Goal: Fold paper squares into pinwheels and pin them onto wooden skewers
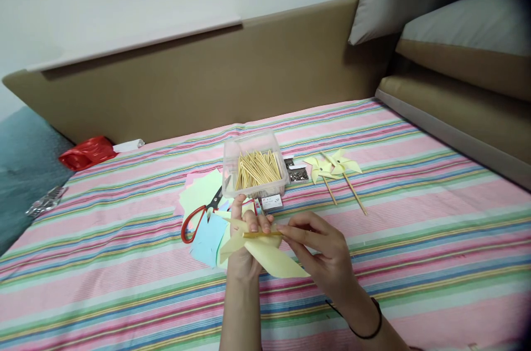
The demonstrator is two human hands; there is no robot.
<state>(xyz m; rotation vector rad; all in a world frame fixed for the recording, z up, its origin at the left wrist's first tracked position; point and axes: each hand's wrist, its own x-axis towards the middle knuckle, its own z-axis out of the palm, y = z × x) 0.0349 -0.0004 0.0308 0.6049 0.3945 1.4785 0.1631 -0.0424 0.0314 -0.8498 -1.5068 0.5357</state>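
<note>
Left hand (pixel 248 229) out front, forearm near-straight, one finger extended, others curled over a wooden stick (pixel 259 235), gripping pale-yellow paper pinwheel (pixel 276 259). Right hand (pixel 321 246) angled in from right, fingertips pinching stick's right end. Pinwheel's held above the striped cloth (pixel 136 295), near the red-handled scissors (pixel 193 225).

At lower centre, the left hand (pixel 251 222) curls, one finger raised; the right hand (pixel 326 250), beside it, pinches with its fingertips.
</note>
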